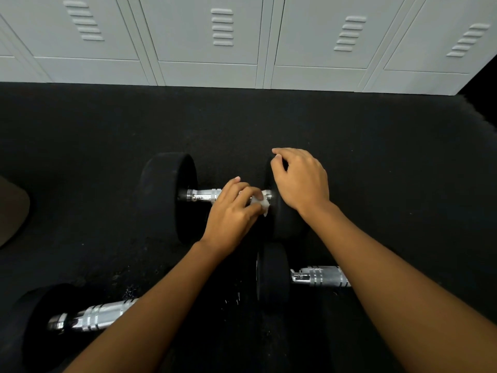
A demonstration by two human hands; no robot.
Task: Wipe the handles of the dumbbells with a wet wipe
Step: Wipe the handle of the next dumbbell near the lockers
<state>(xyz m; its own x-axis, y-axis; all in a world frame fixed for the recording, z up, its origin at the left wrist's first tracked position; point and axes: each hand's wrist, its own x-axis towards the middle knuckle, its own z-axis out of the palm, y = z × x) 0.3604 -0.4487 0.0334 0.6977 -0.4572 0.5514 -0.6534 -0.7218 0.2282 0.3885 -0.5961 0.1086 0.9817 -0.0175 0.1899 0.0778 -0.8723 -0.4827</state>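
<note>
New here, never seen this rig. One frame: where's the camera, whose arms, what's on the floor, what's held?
No robot here: a person works bare-handed, and the one camera sits on their head, looking forward and down, so the arms come in from the bottom. On the black floor lie three dumbbells, with grey lockers behind. The left hand grips a white wet wipe against the chrome handle of the far dumbbell. The right hand is curled over that dumbbell's right-side weight, seemingly steadying it. The near-left dumbbell and near-right dumbbell lie closer, partly hidden by the forearms.
</note>
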